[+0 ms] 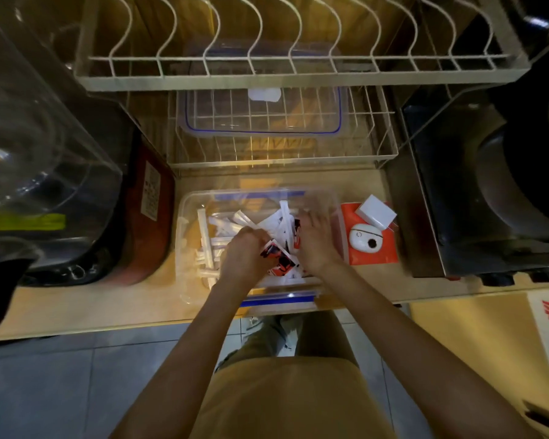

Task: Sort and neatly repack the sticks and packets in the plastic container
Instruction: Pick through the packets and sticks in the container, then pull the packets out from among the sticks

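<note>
Clear plastic container (184, 248) on the counter (76, 299) held many white sticks (205, 239), several red packets (279, 258) gripped by the curled left hand (246, 256), right hand (316, 242) spread open.

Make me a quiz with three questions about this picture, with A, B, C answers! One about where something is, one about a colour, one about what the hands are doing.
1. Where is the lid?
A. on the wire rack
B. on the floor
C. on the container

2. What colour are the sticks?
A. green
B. white
C. black

3. What are both hands doing?
A. hanging down
B. reaching into the container
C. lifting the rack

Answers: 1 A, it lies on the rack behind the container. 2 B, they look white. 3 B, the left hand and the right hand are inside it among the packets.
</note>
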`<state>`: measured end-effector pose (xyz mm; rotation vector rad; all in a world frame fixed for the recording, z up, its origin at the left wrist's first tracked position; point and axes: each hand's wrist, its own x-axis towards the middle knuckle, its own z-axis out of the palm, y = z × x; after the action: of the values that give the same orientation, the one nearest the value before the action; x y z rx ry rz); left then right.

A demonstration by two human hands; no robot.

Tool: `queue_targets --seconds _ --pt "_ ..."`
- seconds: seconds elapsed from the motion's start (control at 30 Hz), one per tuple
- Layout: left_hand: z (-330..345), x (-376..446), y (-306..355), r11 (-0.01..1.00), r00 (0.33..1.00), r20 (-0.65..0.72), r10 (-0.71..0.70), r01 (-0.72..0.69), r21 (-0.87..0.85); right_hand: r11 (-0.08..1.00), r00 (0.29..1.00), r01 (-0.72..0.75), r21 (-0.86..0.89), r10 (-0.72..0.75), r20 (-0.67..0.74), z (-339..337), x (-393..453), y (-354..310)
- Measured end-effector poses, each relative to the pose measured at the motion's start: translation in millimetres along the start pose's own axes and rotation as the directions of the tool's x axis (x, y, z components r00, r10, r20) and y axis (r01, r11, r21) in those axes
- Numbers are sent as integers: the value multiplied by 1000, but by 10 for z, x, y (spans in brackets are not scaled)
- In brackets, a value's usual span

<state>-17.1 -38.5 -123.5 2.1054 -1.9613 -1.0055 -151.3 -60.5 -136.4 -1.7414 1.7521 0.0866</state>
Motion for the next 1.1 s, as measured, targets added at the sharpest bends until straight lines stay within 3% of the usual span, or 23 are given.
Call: queue_targets --seconds 0.07,0.2,0.3,0.47,0.53,0.63,0.7,0.8,0.87,0.97,1.1 --pt "40 -1 0 1000 999 -26 28 -27 6 999 999 0 -38 1 36 -9 31 4" --pt "74 20 -36 1000 999 -35 16 -17 -24 986 998 41 -160 -47 -34 -95 -38 -40" --pt "75 20 -35 999 999 -44 17 -18 -26 952 987 106 -287 -135 -83 -145 -75 -52" --pt "46 -17 -13 999 997 -73 41 -39 28 906 936 239 -348 -311 -165 -253 -183 -32" --pt "12 -33 -20 994 996 -71 47 -54 -94 944 938 269 -192 -302 -172 -352 -241 -7" --pt "-84 -42 -31 940 999 -29 14 -22 -340 953 969 215 214 -180 -171 -556 -346 -38" --pt "-137 -43 -52 821 997 14 -70 65 -567 841 977 166 515 -70 -199 -654 -414 -74" --pt "-218 -93 -70 413 970 184 -161 235 -880 568 984 127 813 30 -174 -656 -487 -127" --pt "-266 -132 -56 197 952 274 -138 297 -934 465 989 92 880 59 -135 -569 -515 -171" --pt "-300 -172 -35 83 938 314 -147 328 -941 374 985 85 924 109 -134 -405 -512 -213" --pt "-276 -205 -44 -14 933 336 -126 337 -941 506 954 150 849 152 -259 -247 -466 -226"
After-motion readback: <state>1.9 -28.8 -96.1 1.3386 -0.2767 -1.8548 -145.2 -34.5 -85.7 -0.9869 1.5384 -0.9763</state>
